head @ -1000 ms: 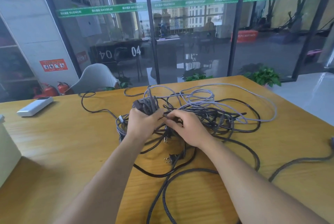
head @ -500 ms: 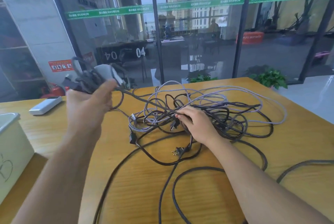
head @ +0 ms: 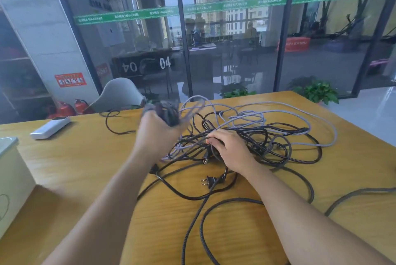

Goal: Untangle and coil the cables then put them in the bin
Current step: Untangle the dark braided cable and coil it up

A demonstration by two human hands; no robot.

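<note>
A dark coiled bundle (head: 168, 112) of cable is gripped in the left hand (head: 155, 134), which is raised just above the table (head: 85, 164) and blurred; a grey strand runs from the bundle down into the heap. The right hand (head: 232, 150) is laid on the tangle of cables (head: 257, 136), its fingers curled over a few black strands near the heap's near-left edge, though how firmly they are held cannot be told. The two hands are kept apart, the left one up and to the left of the right. The tangle is spread over the middle and far right of the table, black loops mixed with a grey cable (head: 300, 114). A black plug (head: 209, 181) lies just in front of the right wrist. A white bin (head: 12, 179) is seen at the left edge, well apart from the cables, and a white remote (head: 50, 127) lies beyond it.
</note>
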